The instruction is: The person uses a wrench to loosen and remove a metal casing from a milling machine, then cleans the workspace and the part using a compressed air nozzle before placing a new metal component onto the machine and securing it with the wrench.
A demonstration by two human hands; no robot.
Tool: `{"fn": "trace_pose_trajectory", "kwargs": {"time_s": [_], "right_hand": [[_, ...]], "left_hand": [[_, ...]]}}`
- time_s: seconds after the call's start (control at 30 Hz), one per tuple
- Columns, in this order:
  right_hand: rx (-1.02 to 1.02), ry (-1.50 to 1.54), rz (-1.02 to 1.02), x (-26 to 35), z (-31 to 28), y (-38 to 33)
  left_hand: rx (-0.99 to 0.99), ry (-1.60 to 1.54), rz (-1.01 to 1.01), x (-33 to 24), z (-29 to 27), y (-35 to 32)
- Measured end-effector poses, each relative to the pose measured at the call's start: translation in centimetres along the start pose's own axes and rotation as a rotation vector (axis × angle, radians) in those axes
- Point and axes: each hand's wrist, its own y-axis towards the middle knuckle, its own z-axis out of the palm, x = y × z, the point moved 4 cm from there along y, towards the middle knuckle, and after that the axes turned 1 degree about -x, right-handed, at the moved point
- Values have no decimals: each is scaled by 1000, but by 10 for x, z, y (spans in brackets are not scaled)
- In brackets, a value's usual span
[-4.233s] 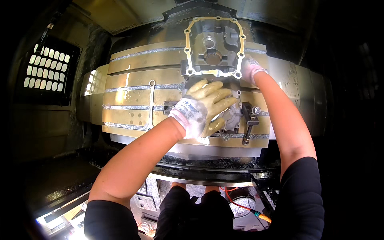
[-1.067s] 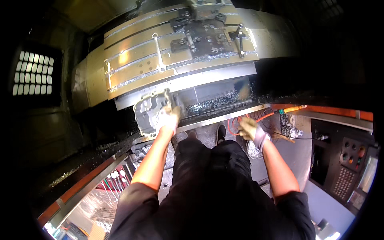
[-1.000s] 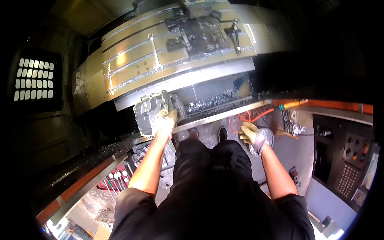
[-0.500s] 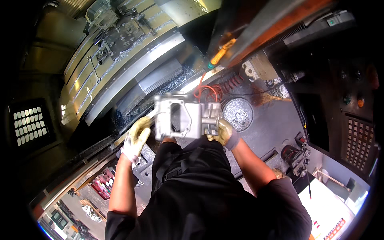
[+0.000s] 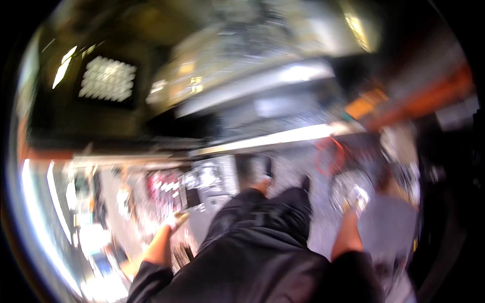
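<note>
The picture is heavily smeared by motion. My left hand, in a pale glove, hangs low at the left beside my dark trousers. My right hand, also gloved, is low at the right, in front of a round grey disc on the floor. A blurred grey-white metal block lies ahead of my left hand, and I cannot tell whether the hand touches it. The blur hides whether either hand holds anything.
The machine's bed with its bright front ledge runs across the top. A lit grille window is at upper left. An orange-trimmed machine frame is at the right. Blurred racks and tools are at the lower left.
Half a second ago both hands held the grey metal casting in front of my body. Now the hands are apart at my sides, and the view has swung and blurred.
</note>
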Motion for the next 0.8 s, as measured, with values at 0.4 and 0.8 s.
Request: {"fn": "trace_pose_trajectory", "kwargs": {"time_s": [0.4,0.8], "right_hand": [[728,-1259,-397,66,276,-151],[200,-1736,-1082,318,468,-234]], "left_hand": [[-299,-346,-180,27,53,-8],[-74,-277,249,58,132,215]]}}
